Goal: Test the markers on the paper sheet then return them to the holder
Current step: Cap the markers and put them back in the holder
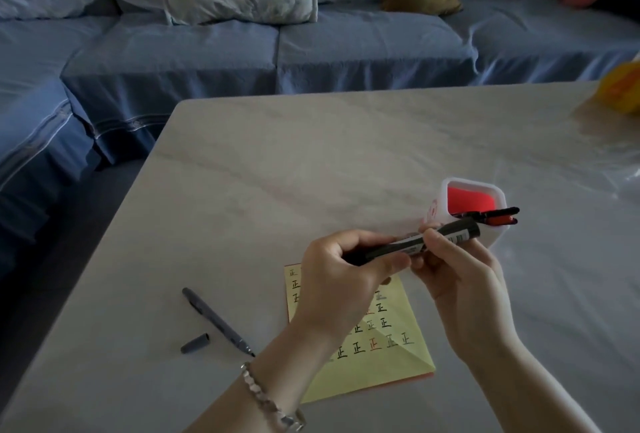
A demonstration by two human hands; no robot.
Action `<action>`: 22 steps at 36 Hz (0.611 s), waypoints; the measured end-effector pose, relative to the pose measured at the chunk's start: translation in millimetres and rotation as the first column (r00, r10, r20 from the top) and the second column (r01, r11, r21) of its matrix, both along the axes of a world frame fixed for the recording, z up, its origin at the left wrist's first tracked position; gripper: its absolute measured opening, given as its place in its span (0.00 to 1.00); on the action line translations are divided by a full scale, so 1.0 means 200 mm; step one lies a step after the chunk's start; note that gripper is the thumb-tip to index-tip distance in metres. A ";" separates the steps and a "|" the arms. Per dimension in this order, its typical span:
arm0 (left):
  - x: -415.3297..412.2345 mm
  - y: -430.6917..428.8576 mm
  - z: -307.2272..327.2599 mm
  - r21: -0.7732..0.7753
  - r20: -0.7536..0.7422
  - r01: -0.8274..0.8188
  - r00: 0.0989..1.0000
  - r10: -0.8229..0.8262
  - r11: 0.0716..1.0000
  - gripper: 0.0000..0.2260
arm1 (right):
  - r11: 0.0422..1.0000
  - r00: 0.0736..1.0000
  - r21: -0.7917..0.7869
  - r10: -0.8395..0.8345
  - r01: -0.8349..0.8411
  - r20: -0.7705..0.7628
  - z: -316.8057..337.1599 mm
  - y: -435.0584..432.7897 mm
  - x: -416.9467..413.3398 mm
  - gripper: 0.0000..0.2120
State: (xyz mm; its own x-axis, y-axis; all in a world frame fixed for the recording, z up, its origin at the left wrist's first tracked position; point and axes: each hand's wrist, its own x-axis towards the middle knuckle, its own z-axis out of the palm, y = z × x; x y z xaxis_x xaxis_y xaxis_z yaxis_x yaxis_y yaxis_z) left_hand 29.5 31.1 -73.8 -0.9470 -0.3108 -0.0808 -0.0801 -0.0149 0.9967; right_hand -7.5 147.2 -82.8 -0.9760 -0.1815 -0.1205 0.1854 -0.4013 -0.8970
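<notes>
Both hands hold one black marker (408, 244) level above the table. My left hand (343, 269) grips its left end, which is hidden in the fist. My right hand (450, 266) pinches the barrel near the middle. Under the hands lies a yellow paper sheet (391, 360) covered with several small written marks in black, red and grey. Behind the marker stands a white holder (446, 190) with a red inside, and red and black markers (498, 217) stick out of it to the right.
A grey pen (216, 320) lies uncapped on the table left of the sheet, its cap (194, 343) beside it. A yellow object (621, 89) and clear plastic sit at the table's far right. A blue sofa with cushions runs behind and to the left of the table (277, 172).
</notes>
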 end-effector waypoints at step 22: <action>-0.26 0.10 -0.12 -0.271 0.189 0.242 0.962 -0.196 0.932 0.08 | 0.808 0.728 0.271 -0.258 0.523 -0.635 0.08 0.20 -0.19 0.24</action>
